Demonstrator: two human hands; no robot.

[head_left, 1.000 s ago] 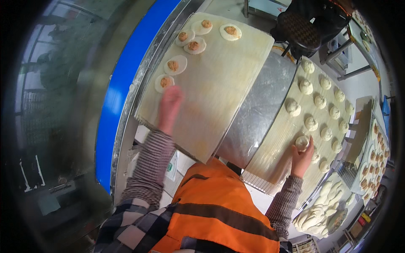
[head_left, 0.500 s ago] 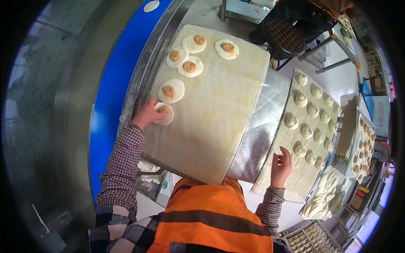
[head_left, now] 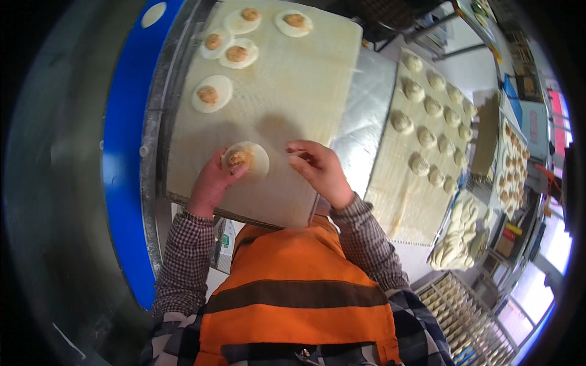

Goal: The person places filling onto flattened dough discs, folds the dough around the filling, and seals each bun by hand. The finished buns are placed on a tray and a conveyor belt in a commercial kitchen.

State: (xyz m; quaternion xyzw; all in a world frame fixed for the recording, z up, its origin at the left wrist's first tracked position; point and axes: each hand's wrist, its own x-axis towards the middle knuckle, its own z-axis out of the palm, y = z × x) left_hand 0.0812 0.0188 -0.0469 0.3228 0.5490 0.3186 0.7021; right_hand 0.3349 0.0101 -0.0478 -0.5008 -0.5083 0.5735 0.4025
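My left hand [head_left: 210, 183] holds a round dough wrapper [head_left: 257, 160] topped with brownish filling, the thumb lying over its top and the fingers beneath. The wrapper is above the near part of a pale, cloth-lined tray [head_left: 287, 85]. To its right is my right hand [head_left: 320, 169], bare, with thumb and fingers curved and a gap between them. Farther up the tray lie several flat wrappers with filling, the nearest being a wrapper [head_left: 220, 86] at the left edge and another, a lone wrapper [head_left: 300, 28], at the far middle.
A blue conveyor belt [head_left: 125, 152] runs along the left, carrying one bare dough disc [head_left: 154, 14]. Rows of pleated buns [head_left: 427, 138] sit on a second tray [head_left: 390, 207] at right. Beyond are loose dough pieces [head_left: 461, 226] and a rack [head_left: 467, 311].
My left hand has lifted the nearest filled wrapper off the tray and brought it toward me. My right hand has moved left from beside the bun tray to near the wrapper. The view has shifted.
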